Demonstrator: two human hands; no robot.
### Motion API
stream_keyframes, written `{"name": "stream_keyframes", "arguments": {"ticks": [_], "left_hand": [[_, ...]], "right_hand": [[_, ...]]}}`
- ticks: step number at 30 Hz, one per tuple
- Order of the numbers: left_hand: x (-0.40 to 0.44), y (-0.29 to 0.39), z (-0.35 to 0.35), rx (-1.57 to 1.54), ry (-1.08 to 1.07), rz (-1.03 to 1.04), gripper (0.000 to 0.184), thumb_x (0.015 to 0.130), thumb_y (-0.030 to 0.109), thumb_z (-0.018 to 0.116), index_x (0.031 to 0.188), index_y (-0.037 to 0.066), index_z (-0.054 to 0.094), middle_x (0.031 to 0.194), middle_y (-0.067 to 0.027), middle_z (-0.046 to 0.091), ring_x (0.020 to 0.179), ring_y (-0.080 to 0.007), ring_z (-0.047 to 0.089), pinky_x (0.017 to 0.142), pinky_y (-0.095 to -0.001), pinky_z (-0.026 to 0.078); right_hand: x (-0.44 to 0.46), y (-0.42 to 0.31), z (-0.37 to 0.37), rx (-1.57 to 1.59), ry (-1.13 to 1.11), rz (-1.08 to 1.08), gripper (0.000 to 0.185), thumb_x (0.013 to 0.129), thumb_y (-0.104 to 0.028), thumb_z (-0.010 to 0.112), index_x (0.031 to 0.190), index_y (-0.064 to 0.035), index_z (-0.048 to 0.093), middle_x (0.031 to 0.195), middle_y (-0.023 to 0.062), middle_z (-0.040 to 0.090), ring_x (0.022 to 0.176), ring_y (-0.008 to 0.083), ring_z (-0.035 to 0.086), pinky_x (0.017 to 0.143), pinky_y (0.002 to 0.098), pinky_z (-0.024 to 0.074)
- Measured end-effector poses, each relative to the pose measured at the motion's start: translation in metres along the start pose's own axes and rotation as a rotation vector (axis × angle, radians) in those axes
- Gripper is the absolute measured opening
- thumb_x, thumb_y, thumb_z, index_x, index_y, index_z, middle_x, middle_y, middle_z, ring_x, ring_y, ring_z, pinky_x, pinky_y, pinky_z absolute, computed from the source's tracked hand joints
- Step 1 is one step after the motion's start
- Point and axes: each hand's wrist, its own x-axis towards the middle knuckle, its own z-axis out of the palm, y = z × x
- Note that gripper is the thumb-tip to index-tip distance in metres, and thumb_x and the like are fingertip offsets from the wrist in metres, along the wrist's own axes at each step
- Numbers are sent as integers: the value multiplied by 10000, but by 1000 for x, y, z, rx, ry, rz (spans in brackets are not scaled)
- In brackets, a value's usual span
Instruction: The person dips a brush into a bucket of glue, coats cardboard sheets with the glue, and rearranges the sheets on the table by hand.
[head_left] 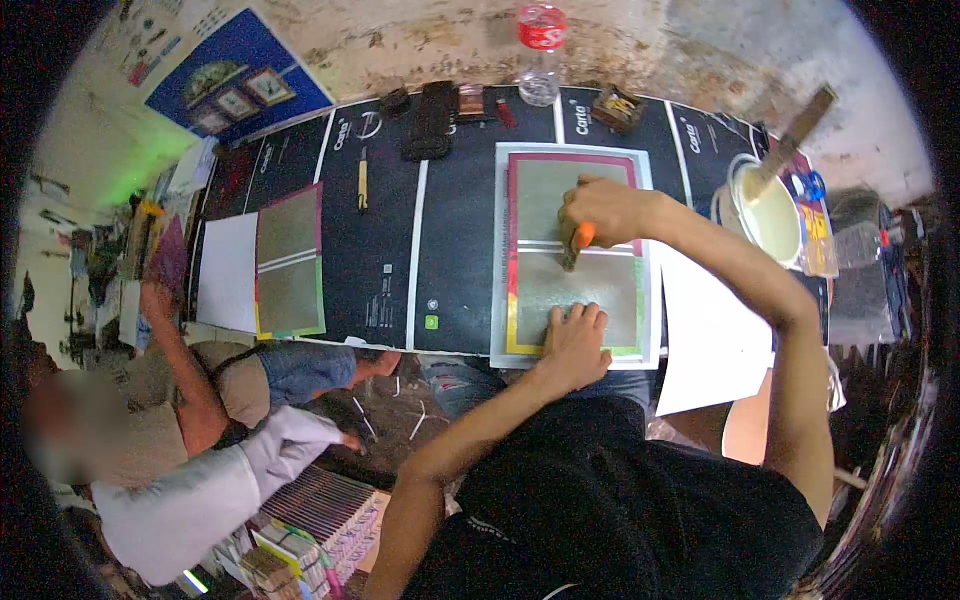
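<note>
In my right hand (610, 215), closed fingers grip a brush (572, 258) with an orange handle. Its brown tip points down at a grey sheet (600, 295) edged with maroon, red, yellow and green strips; two white lines cross the sheet's middle. Beneath it lies a slightly larger pale board (502, 300). My left hand (577, 350) rests on the sheet's lower part, fingers stretched out and holding nothing. Just right of the board hangs white paper (705, 325), partly over the table edge.
On the dark table (455, 230) are a similar grey sheet (290, 265), a yellow-handled tool (362, 180) and a plastic bottle (540, 60). A bucket of cream-coloured paste (775, 225) with a wooden-handled tool (800, 130) stands right. Another person (195, 430) sits at left.
</note>
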Motion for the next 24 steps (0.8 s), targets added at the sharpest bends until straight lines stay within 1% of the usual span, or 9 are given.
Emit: {"name": "stream_keyframes", "arguments": {"ticks": [1, 4, 10, 12, 15, 20, 21, 22, 24], "left_hand": [[-1, 0, -1, -25, 20, -6, 511, 749, 334, 653, 1116, -4, 541, 1123, -147, 512, 1083, -300, 476, 904, -530, 329], [1, -2, 2, -66, 29, -23, 507, 747, 323, 653, 1112, -13, 548, 1113, -136, 517, 1079, -284, 475, 889, -490, 334], [1, -9, 18, -150, 131, -12, 476, 712, 269, 664, 1080, -15, 562, 1068, -132, 499, 1021, -279, 478, 851, -463, 332], [-1, -11, 17, -161, 123, 2, 477, 704, 259, 667, 1078, -16, 560, 1060, -137, 495, 1009, -281, 477, 841, -460, 329], [0, -16, 16, -179, 125, 18, 489, 690, 259, 676, 1076, -17, 557, 1058, -141, 487, 1005, -284, 476, 835, -454, 329], [0, -18, 6, -205, 97, 20, 522, 684, 284, 687, 1086, -19, 549, 1074, -141, 479, 1012, -282, 472, 833, -456, 332], [0, -17, 5, -206, 84, 18, 527, 686, 293, 689, 1087, -19, 548, 1077, -140, 479, 1016, -282, 470, 834, -459, 332], [0, -16, 5, -206, 70, 18, 533, 688, 301, 690, 1089, -19, 546, 1079, -139, 478, 1019, -282, 469, 834, -461, 333], [0, -17, 6, -209, 74, 14, 548, 696, 310, 688, 1107, -18, 534, 1077, -141, 477, 1026, -289, 464, 839, -468, 333]], "right_hand": [[23, 2, 2, -115, -134, -29, 199, 699, -263, 724, 838, -122, 708, 859, 102, 685, 845, 324, 640, 680, 421, 498], [95, 10, 8, 115, -250, -121, 177, 732, -238, 695, 883, -149, 722, 851, 75, 679, 819, 299, 630, 787, 452, 441], [119, 41, -30, 416, 122, -296, 190, 749, -204, 717, 912, -107, 707, 881, 89, 678, 864, 300, 635, 778, 396, 486], [85, 45, -49, 361, -98, -152, 207, 762, -169, 721, 950, -85, 694, 920, 102, 677, 899, 294, 633, 791, 368, 499], [48, 66, -18, 469, -178, 64, 210, 772, -205, 719, 933, -73, 692, 879, 92, 689, 807, 238, 649, 726, 363, 515], [78, 142, 4, 464, 7, 182, 249, 779, -189, 718, 982, -59, 655, 957, 109, 675, 899, 243, 632, 809, 372, 504], [79, 159, 6, 165, 240, 233, 248, 779, -200, 711, 974, -61, 646, 985, 110, 659, 939, 286, 612, 837, 397, 492], [93, 174, -8, 230, 74, 306, 274, 773, -223, 711, 985, -67, 635, 1057, 113, 625, 1020, 307, 571, 874, 414, 463], [90, 193, -13, 70, 289, 168, 254, 772, -203, 707, 982, -74, 641, 1018, 112, 635, 973, 293, 587, 837, 407, 470]]}}
